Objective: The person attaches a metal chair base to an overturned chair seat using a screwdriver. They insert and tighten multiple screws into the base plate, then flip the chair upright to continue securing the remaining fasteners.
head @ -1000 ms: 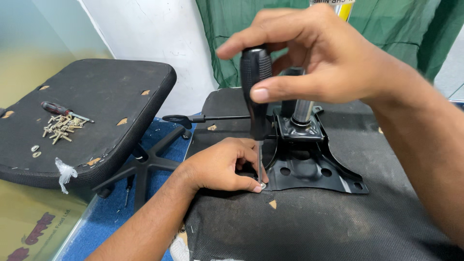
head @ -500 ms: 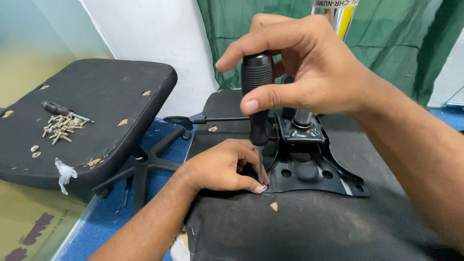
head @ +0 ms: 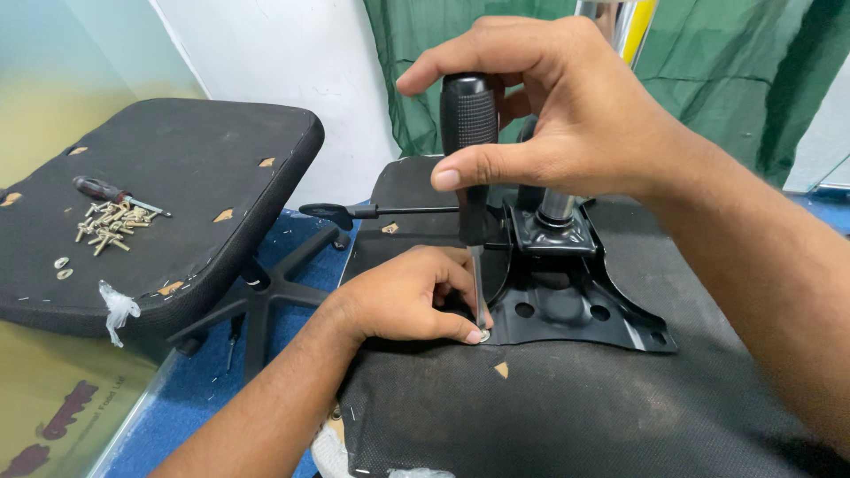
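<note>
right hand [head: 567,115]: gripping black screwdriver [head: 469,133] upright
left hand [head: 412,296]: pinching shaft tip – at the black metal plate [head: 575,310] corner
seat [head: 549,398]: under the plate

Both forearms are bare as far as the view reaches; no sleeve, cuff or glove is visible on either. The left hand [head: 403,296] carries no ring, watch or band at the wrist. The right hand [head: 567,115] is likewise free of rings, and its wrist shows no strap or bracelet. Fingernails on both hands are short and unpainted, the thumbnails plainly visible. No markings, tape or dressings are seen on either hand or forearm.
</note>
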